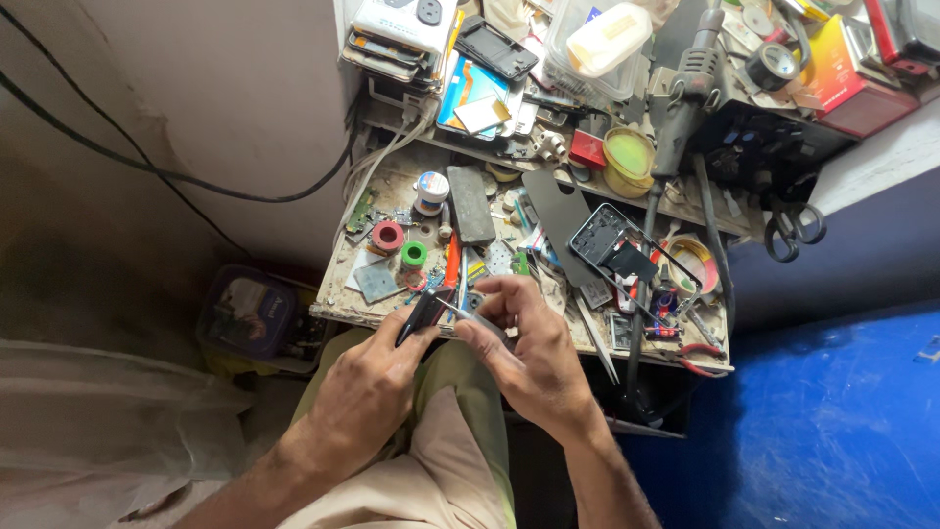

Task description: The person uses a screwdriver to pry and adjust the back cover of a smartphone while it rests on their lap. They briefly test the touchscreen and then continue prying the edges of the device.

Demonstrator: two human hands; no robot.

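Observation:
My left hand (367, 387) grips a small black part (427, 312) just in front of the workbench edge. My right hand (524, 348) holds metal tweezers (473, 315), whose tips reach toward that black part. Both hands hover above my lap, close together and nearly touching. Behind them lies a bare phone frame (599, 235) on the cluttered workbench (338, 306).
The bench holds a red tape roll (388, 236), a green roll (413, 255), a solder spool (431, 189), a grey block (471, 204), red pliers (700, 355) and a hot-air handle (685, 93). Scissors (791, 227) hang at right. A plastic box (245, 313) sits below left.

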